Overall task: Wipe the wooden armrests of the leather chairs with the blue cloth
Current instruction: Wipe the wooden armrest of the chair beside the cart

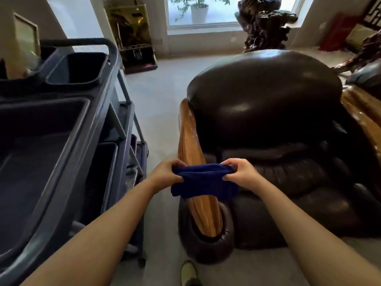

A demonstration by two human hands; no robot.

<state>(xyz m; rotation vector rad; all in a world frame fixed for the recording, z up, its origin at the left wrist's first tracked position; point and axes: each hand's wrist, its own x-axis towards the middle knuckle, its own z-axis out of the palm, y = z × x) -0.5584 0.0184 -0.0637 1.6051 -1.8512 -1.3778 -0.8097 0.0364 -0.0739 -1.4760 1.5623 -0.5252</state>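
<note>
**Readying the cloth above the near armrest**

Stretching the blue cloth (204,180) between them, both hands are clamped on it: the left hand (166,172) pinches its left end, the right hand (240,172) pinches its right end, and the fabric hangs in a loose fold between and below the knuckles. The hands sit apart by the cloth's width, level with each other, arms reaching forward.

Directly beneath the hands runs the glossy wooden armrest (190,139) of a dark brown leather chair (266,96). It extends away beyond the hands toward the chair's back and comes out under the cloth toward the person, ending in a rounded leather roll. Whether the hanging fold touches the wood I cannot tell; it looks as if it is just above it or brushing it. A second wooden armrest (362,112) lies well off to the right of the right hand, across the seat. A grey cleaning cart (107,112) stands to the left of the left arm.

By my reading, this is the set-up step: the cloth is being folded or spread, and wiping of this armrest has not clearly begun. The next move calls for lowering the cloth flat onto the wood, pressing it down, and drawing it along the armrest's length, following its curve and its edges, before going on to the far armrest.
</note>
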